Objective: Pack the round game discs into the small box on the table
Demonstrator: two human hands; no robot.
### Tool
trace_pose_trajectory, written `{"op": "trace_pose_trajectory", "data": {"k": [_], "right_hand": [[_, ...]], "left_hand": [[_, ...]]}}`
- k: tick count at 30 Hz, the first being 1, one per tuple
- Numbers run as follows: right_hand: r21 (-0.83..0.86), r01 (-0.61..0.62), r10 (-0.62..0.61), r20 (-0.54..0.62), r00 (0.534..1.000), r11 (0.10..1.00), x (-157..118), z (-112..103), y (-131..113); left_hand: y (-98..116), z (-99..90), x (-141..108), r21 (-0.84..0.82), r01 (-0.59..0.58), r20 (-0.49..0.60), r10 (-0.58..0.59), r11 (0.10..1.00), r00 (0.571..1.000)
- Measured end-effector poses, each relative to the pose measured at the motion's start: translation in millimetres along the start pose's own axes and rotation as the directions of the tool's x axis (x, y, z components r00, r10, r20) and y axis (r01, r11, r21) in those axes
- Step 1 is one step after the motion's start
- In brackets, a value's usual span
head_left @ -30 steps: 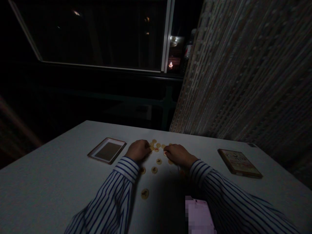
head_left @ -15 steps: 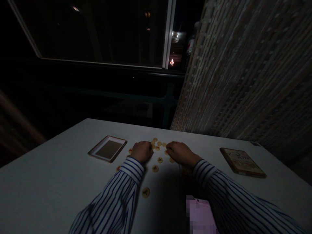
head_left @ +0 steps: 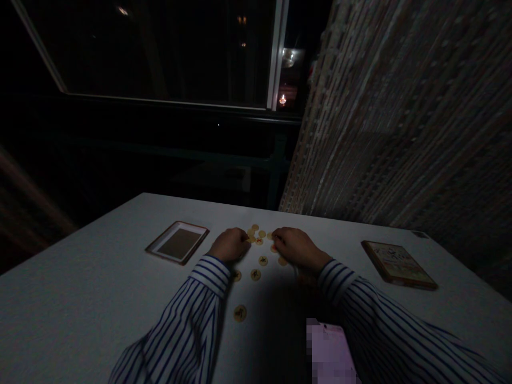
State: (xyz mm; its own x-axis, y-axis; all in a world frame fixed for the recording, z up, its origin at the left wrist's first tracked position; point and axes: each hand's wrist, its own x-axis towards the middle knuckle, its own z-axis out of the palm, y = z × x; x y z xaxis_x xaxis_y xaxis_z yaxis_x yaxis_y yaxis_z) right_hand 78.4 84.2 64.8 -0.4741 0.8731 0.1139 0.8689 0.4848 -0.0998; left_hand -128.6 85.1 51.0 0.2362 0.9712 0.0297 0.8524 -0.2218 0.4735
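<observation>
Several round wooden xiangqi pieces [head_left: 263, 261] lie loose on the white table, some with red or black characters, others plain side up. My left hand [head_left: 230, 245] is curled with its fingertips pinched at a pale piece [head_left: 250, 239] on the left of the cluster. Across a small gap, my right hand [head_left: 298, 247] bends its fingers down beside a plain piece [head_left: 269, 236] and a red-marked one [head_left: 274, 248]. What is under its fingers is hidden. Closer to me are a black-marked piece [head_left: 255, 274], another by my left cuff [head_left: 236, 276], and a lone one [head_left: 239, 313].
An open shallow box tray [head_left: 154, 249] rests left of my hands. The decorated box lid [head_left: 400, 264] lies to the right. A pink phone [head_left: 332, 352], partly pixelated, is near my right forearm. Behind the table [head_left: 80, 298] hang a string curtain [head_left: 360, 133] and a dark window.
My left hand has shifted slightly left and a black-marked piece now shows by its cuff. Two red-marked pieces left of that hand are out of sight. My right hand has barely moved.
</observation>
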Motion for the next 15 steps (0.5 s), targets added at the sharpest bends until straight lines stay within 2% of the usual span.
{"op": "trace_pose_trajectory", "data": {"k": [3,6,11,15], "right_hand": [[0.005,-0.017,0.017,0.008,1.0,1.0,0.2,-1.2,-0.9],[0.018,-0.005,0.005,-0.013,1.0,1.0,0.4,-1.0,-1.2],[0.026,0.027,-0.026,-0.038,0.999,0.999,1.5,-0.5,-3.8],[0.043,0.022,-0.021,-0.029,0.999,0.999,2.1,-2.3,-8.3]], "left_hand": [[-8.0,-7.9,1.7,-0.242,0.018,0.057,-0.004,0.97,0.998],[-12.9,-14.0,2.8,-0.452,0.049,0.035,-0.037,0.891,0.999],[-11.7,-23.4,-1.1,-0.746,0.114,0.047,-0.118,0.657,0.992],[-8.3,-29.3,-4.6,-0.865,0.153,0.083,-0.163,0.478,0.983]]}}
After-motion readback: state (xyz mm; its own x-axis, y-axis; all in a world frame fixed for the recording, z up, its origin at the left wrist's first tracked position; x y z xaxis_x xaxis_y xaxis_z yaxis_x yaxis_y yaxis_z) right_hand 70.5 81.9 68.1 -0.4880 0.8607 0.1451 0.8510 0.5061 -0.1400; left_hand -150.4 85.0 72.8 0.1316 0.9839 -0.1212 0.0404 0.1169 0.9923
